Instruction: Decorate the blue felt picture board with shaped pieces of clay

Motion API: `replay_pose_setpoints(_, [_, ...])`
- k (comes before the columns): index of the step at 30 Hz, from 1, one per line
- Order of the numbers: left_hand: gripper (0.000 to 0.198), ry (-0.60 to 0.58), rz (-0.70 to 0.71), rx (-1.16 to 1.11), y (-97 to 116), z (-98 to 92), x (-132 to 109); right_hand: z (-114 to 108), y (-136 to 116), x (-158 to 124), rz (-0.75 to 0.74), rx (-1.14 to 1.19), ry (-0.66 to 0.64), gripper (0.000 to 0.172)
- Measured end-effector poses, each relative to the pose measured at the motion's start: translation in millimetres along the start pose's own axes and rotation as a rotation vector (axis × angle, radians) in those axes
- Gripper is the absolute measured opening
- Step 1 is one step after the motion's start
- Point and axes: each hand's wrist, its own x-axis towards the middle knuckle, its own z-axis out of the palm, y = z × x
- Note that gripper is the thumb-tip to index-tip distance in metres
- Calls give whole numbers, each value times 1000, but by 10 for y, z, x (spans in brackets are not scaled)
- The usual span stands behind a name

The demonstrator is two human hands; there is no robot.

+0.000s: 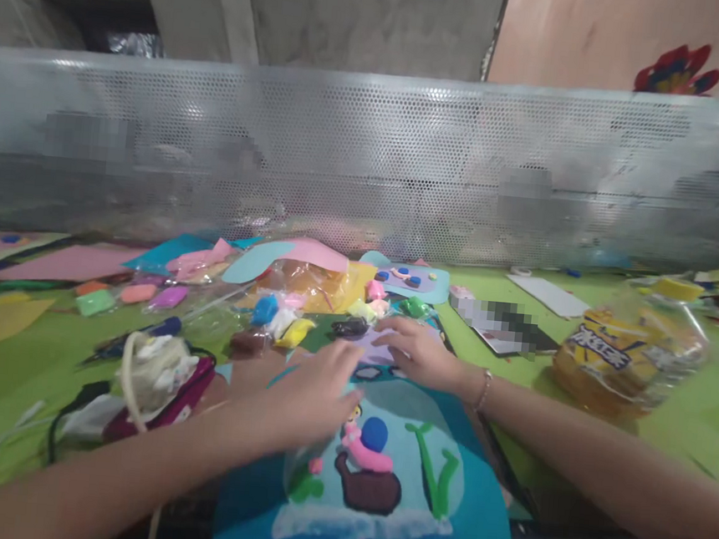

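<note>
A blue paper picture (483, 507) lies at the table's front edge before me. On it are a pink clay figure (368, 453), a blue clay ball (374, 434), a brown clay shape (371, 487) and green clay strands (436, 473). My left hand (324, 384) hovers over or rests on its upper left; the fingers are stretched, slightly blurred, with nothing visible in them. Fingers apart, my right hand (418, 352) is at the lilac upper part, near a small black packet (349, 327). Whether either palm touches the paper is hidden.
Several wrapped clay pieces (279, 323) lie behind my hands. A magenta pouch (194, 398) is at left, and a large iced-tea bottle (629, 352) lies at right near a phone-like dark item (511, 326). A perforated metal screen (369, 161) closes the table's back.
</note>
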Motion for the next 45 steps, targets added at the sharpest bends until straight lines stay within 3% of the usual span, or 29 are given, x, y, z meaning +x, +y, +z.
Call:
replay_pose_setpoints(4, [50, -113, 44, 104, 56, 246, 61, 175, 90, -90, 26, 20, -120, 39])
replay_pose_setpoints(7, [51, -104, 39, 81, 30, 355, 70, 176, 47, -145, 33, -9, -175, 46])
replay_pose_setpoints(14, [48, -185, 34, -60, -45, 385, 62, 150, 18, -142, 14, -52, -307, 43])
replay_pose_setpoints(19, [51, -213, 37, -74, -87, 434, 20, 112, -9, -153, 2, -47, -333, 39])
replay_pose_setpoints(27, [53, -189, 66, -86, -160, 526, -25, 17, -124, -130, 77, -24, -393, 45])
replay_pose_setpoints(36, [69, -62, 162, -61, -374, 985, -49, 58, -154, -170, 97, -33, -404, 59])
replay_pose_setpoints(40, [69, -57, 152, -72, -355, 947, -52, 79, -166, -187, 109, -46, -397, 60])
replay_pose_setpoints(45, [62, -165, 67, -102, -228, 667, -58, 73, -169, -205, 88, -78, -416, 55])
